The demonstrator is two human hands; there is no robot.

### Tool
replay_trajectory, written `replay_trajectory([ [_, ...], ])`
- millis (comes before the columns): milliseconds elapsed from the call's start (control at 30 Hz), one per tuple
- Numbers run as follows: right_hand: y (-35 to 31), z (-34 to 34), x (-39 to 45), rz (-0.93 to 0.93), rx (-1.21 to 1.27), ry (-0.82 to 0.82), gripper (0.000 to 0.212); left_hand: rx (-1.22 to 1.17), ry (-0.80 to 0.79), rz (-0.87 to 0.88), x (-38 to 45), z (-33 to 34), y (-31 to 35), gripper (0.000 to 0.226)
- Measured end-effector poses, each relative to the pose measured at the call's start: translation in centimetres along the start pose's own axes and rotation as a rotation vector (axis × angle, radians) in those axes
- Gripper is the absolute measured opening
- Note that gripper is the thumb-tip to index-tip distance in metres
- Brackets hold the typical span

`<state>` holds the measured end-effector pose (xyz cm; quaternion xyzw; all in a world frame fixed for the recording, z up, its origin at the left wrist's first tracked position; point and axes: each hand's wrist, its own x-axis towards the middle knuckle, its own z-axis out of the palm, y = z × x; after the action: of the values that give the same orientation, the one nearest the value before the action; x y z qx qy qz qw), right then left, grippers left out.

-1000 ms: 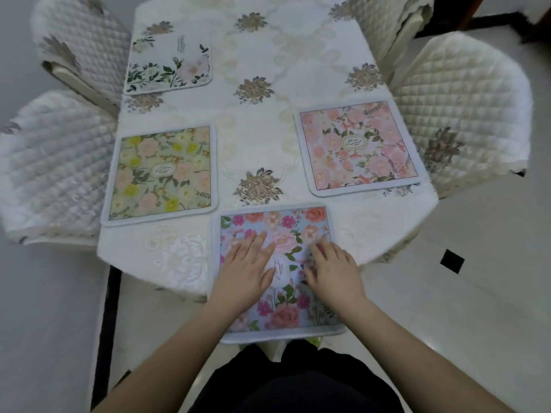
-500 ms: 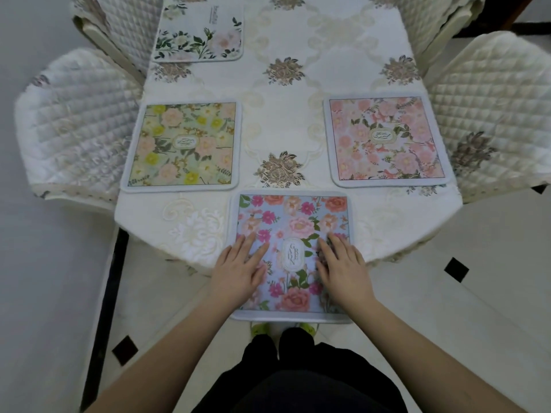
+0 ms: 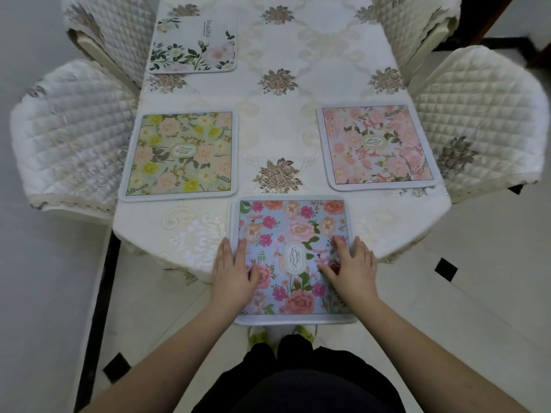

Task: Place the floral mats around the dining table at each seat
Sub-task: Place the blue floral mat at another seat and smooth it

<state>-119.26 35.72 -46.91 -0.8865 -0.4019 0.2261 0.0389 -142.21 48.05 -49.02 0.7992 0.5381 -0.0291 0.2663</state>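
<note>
A blue floral mat (image 3: 290, 234) lies at the near end of the table (image 3: 298, 43), its near part hanging over the table's edge. My left hand (image 3: 234, 274) rests flat on its left edge, thumb on the mat. My right hand (image 3: 351, 269) lies flat on its right edge, thumb on the mat too. A yellow floral mat (image 3: 180, 155) lies at the left seat and a pink floral mat (image 3: 377, 144) at the right seat. A white mat with green leaves (image 3: 193, 46) lies at the far left seat.
Quilted white chairs stand around the table: one at the left (image 3: 71, 138), one at the right (image 3: 483, 120), one at the far left (image 3: 119, 31), one at the far right (image 3: 411, 25). A cream embroidered cloth covers the table. My legs stand at the near end.
Both hands have slid apart from the middle of the blue mat to its left and right edges. My view has shifted to face the table squarely.
</note>
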Motion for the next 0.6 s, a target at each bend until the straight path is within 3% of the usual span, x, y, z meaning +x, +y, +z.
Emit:
replay_trajectory([
  [133,-0.9,-0.6,-0.8,-0.02,0.145,0.067,0.069,-0.129,0.026,-0.014,-0.2,-0.6,0.6,0.065],
  [267,-0.8,-1.3,-1.6,-0.046,0.47,0.175,0.064,-0.386,0.14,-0.01,-0.3,-1.6,1.0,0.059],
  [433,0.5,-2.7,-0.9,0.187,0.72,0.118,0.064,-0.84,0.132,-0.111,-0.2,-3.5,1.2,0.064],
  [600,0.7,-3.2,-1.3,0.108,0.685,0.115,0.048,-0.689,-0.051,-0.105,0.8,-4.8,0.3,0.041],
])
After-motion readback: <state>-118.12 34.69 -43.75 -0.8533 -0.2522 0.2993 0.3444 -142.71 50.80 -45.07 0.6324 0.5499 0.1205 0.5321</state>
